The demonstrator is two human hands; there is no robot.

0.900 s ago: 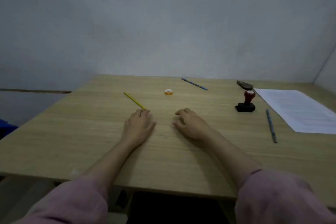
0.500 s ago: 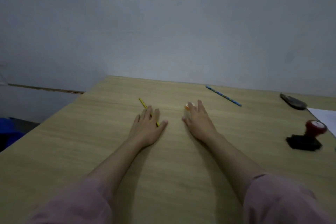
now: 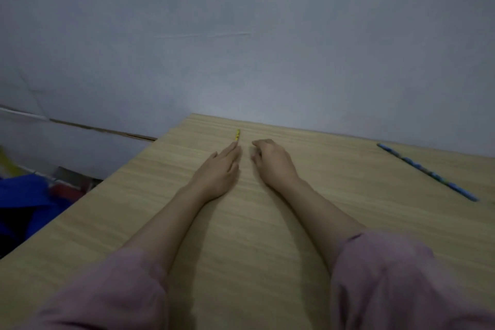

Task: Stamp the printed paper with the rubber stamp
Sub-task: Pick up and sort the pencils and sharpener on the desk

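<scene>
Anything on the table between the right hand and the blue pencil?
In the head view, nothing: only bare wooden table shows between the right hand, curled on the surface, and the blue pencil lying off toward the right edge.

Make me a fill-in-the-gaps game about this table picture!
1. The pencil on the right side of the table is ____ in colour.
2. The left hand lies flat over a ____ pencil.
3. The right hand has its fingers ____.
4. Both sleeves are ____.

Missing words: blue; yellow; curled; pink
</scene>
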